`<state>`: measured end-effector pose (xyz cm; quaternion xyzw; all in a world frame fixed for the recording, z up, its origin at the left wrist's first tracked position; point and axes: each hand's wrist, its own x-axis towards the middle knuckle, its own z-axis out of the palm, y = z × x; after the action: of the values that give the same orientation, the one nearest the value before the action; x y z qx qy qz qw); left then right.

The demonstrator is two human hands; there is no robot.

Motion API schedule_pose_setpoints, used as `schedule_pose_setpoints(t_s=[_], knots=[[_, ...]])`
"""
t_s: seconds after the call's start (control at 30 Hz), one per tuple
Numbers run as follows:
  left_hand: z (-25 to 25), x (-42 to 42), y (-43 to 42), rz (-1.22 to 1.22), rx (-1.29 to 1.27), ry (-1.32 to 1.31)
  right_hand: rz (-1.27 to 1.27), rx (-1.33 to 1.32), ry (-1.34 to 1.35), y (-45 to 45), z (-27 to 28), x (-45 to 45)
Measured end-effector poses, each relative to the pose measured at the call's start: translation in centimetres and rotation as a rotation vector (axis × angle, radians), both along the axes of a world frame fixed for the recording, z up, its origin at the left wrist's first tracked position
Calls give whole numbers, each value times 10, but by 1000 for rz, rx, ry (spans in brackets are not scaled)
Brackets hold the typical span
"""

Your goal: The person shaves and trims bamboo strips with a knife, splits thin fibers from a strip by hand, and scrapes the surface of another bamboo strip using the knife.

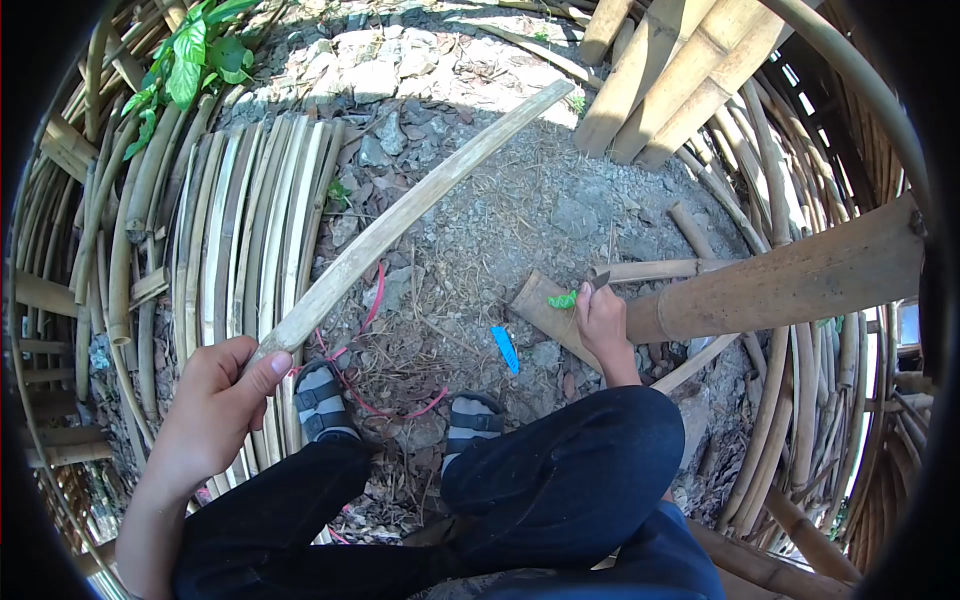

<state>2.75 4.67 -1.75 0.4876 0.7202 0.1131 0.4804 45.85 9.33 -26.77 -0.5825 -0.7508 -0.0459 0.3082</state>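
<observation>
My left hand [220, 400] is closed round the near end of a long pale bamboo strip [410, 215], which slants up and away to the right. At the right, my right hand [603, 325] is closed on a tool with a green-wrapped part [562, 299]; a bit of its dark blade [598, 281] shows by the fingers. Under the tool lies a flat bamboo piece [545, 312]. Just right of that hand is a thick bamboo pole [780, 285].
Split bamboo strips [240, 220] stand in a row at the left. A blue object [505, 349] and pink twine [400, 413] lie on the ground near my sandals [325, 400]. Thick bamboo pieces [690, 80] stand at the upper right, and leafy plants [187, 65] at the upper left.
</observation>
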Motion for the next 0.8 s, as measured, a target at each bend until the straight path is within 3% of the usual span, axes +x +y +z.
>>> schedule_pose_setpoints(t_s=[0.23, 0.3, 0.4, 0.43, 0.6, 0.73, 0.8], knots=[[-5, -1, -2, -9, -23, -18, -53, -220, -44, 6, 7, 1], [-3, 0, -3, -16, -11, -6, -45, -156, 330, 9, 5, 1], [-3, -3, -4, -6, -11, -26, -145, -271, 550, 5, 4, -1], [-3, -3, -4, -6, -11, -24, -144, -271, 551, 4, 6, 0], [-2, -3, -4, -5, -10, -16, -71, -135, 58, 3, 16, 12], [-1, -2, -4, -2, -12, -22, -18, -118, 39, 2, 34, 7], [-2, -3, -4, -13, -12, -14, -33, 98, 159, 0, 58, -2]])
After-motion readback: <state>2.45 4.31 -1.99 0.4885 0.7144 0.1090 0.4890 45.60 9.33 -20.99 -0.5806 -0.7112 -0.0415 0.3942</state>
